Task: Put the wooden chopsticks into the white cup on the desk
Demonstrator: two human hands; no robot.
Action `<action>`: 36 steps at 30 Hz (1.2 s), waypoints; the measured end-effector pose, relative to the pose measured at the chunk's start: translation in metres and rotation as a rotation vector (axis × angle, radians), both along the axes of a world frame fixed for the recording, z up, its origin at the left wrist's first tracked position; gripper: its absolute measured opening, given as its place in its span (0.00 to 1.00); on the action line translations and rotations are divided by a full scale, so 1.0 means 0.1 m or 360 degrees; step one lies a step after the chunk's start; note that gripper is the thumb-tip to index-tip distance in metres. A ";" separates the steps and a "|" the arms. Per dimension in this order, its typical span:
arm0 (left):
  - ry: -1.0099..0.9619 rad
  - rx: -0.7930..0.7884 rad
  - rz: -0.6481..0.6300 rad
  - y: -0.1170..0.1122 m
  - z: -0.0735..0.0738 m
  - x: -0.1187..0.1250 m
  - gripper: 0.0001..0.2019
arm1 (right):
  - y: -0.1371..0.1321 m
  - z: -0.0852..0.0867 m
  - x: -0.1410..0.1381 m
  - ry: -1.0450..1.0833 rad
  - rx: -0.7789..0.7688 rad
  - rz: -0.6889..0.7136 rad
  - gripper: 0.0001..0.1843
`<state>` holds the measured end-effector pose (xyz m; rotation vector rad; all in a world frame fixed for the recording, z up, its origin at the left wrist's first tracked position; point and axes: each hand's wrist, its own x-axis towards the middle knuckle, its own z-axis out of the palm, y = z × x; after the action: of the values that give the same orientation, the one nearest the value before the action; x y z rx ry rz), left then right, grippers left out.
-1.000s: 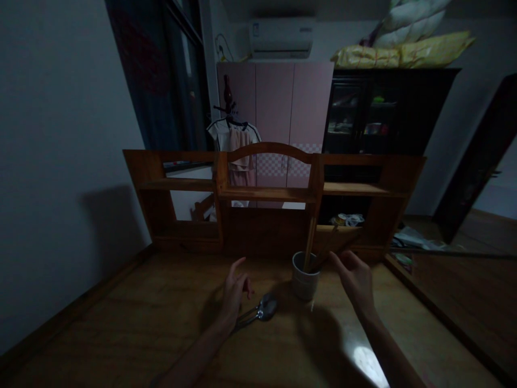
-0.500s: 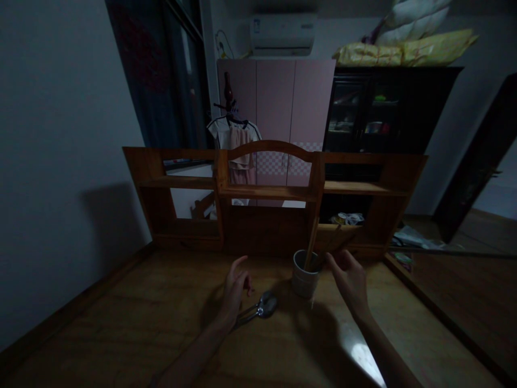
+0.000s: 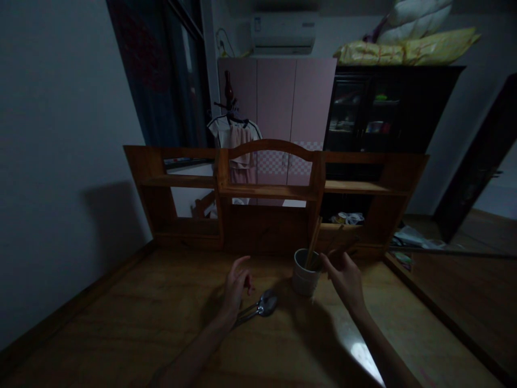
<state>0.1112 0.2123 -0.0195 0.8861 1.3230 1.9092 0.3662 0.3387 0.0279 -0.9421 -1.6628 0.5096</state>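
Observation:
A pale cup [image 3: 306, 277] stands upright on the wooden desk, with wooden chopsticks [image 3: 313, 245] leaning up out of it. My right hand [image 3: 344, 275] is at the cup's right rim, thumb and fingers pinched on thin dark chopsticks that slant up to the right; dim light blurs their exact number. To the left, my left hand [image 3: 236, 288] hovers over the desk with its index finger stretched out and the other fingers loosely bent, holding nothing. Metal spoons [image 3: 266, 304] lie just right of my left wrist, their handles partly behind it.
A wooden shelf unit [image 3: 269, 191] rises along the back of the desk [image 3: 161, 318]. The white wall [image 3: 60, 188] borders the left side. A raised wooden edge [image 3: 436, 312] runs down the right. Behind are wardrobes and a dark cabinet [image 3: 404, 113].
My right hand has shifted slightly left, closer to the cup's rim. My left hand, the cup and the spoons stay nearly where they were.

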 end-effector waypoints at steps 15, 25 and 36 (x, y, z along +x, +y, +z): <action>0.0070 -0.0025 -0.0008 0.00 -0.02 -0.01 0.22 | -0.01 0.03 0.02 0.0171 -0.0047 -0.0179 0.29; 0.1348 -0.0325 -0.0135 0.05 -0.17 -0.03 0.21 | -0.04 0.15 0.15 0.0667 0.0396 -0.0203 0.26; 0.1658 -0.0351 -0.0007 0.04 -0.17 -0.08 0.17 | -0.03 0.25 0.22 0.0839 0.0516 -0.0255 0.21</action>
<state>0.1035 0.2167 -0.0364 1.8691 2.0222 1.2239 0.3880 0.3358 0.0526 -0.6251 -1.1379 0.3288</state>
